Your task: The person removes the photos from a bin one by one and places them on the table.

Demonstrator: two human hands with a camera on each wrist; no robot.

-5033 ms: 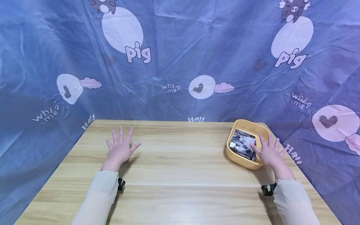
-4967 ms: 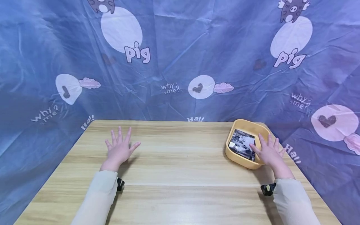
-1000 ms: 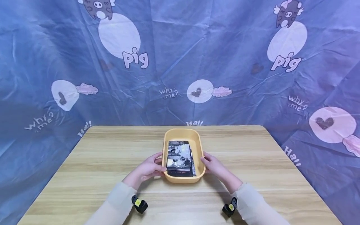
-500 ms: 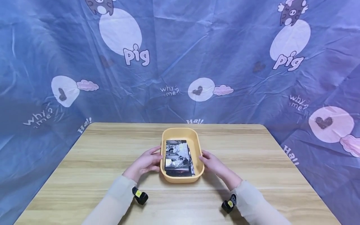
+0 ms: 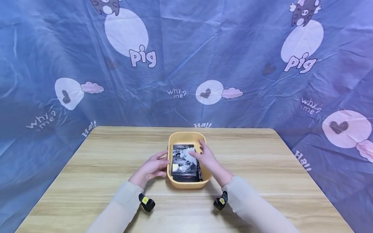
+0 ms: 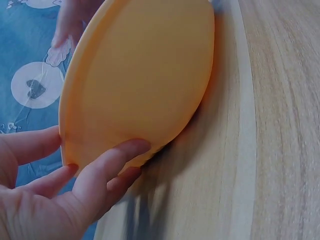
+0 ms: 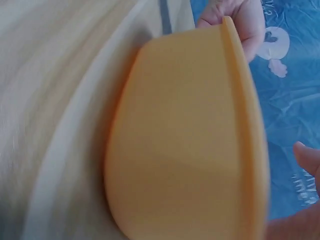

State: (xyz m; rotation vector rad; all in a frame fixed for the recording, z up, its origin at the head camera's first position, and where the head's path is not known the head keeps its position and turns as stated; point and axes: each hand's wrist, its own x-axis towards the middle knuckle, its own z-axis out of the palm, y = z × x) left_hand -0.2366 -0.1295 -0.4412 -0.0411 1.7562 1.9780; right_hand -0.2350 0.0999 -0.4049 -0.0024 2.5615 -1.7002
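Note:
A yellow, round-cornered bin (image 5: 187,185) stands on the table with a stack of photo prints (image 5: 183,161) in it, the top one black-and-white. My left hand (image 5: 152,166) is at its left side; in the left wrist view, the relaxed fingers (image 6: 112,160) and thumb rest against the outer wall and rim. Reaching over the right rim, my right hand (image 5: 208,158) has its thumb above the prints and its fingers spread apart inside the bin. Nothing shows between them. The right wrist view catches only part of this hand (image 7: 310,162) beyond the rim.
The bin sits near the middle of a wooden table (image 5: 116,145). Behind and along both sides of the table hangs a blue printed cloth (image 5: 186,64). A black strap-on device (image 5: 147,204) is on the left wrist and another (image 5: 220,201) on the right.
The bin has moved from the table's right side to the middle, with both hands at its sides. Since half a second ago, the right hand has left the rim and moved over the prints.

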